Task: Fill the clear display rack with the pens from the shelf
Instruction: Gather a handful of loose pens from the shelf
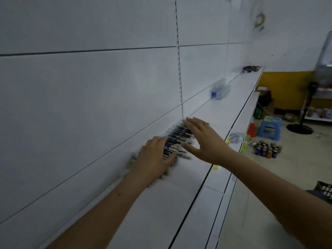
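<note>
Both hands work a dense row of dark pens (177, 139) lying against the back panel of a white shelf (221, 112). The left hand (155, 159) lies over the near end of the row, fingers loosely bent across the barrels; motion blur hides whether it grips any. The right hand (203, 139) hovers at the far end, fingers straight and spread, thumb held apart, fingertips at the pens. The two hands stay apart, one at each end of the row.

Farther along the shelf, well apart from the hands, stands the clear display rack (220, 89) with a blue label on its near face. Beyond it, near the shelf's far end, lies a second small heap of pens (250, 68). Nothing stands on the shelf between the hands and the rack.

On the floor to the right sit a blue plastic stool (269, 127), a cluster of drink cans (267, 150), and a standing fan's black base (299, 127) before a yellow wall (283, 87).
</note>
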{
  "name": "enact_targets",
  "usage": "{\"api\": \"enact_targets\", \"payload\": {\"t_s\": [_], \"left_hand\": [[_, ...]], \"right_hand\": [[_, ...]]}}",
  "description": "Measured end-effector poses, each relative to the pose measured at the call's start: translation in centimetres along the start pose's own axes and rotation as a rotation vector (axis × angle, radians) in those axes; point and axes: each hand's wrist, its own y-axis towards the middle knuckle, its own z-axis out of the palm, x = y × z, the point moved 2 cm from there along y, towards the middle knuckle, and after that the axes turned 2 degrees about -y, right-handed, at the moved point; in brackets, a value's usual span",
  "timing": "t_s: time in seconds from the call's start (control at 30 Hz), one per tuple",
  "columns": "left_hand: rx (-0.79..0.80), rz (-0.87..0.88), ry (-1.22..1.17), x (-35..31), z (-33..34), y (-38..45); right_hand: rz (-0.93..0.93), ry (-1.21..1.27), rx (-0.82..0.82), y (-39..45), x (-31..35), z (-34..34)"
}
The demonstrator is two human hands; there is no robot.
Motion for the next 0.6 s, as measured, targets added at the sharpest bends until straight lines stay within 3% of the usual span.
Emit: {"api": "enact_targets", "payload": {"t_s": [0.3,0.6], "left_hand": [[-0.07,-0.217,-0.039,-9.1,6.2,7.2],[0.002,-0.426,-0.028,-9.9,13.2,13.0]], "right_hand": [[-0.137,0.015,-0.038,4.9,-13.6,-4.8],[-0.129,0.095,-0.011,10.7,-24.4,-1.9]]}}
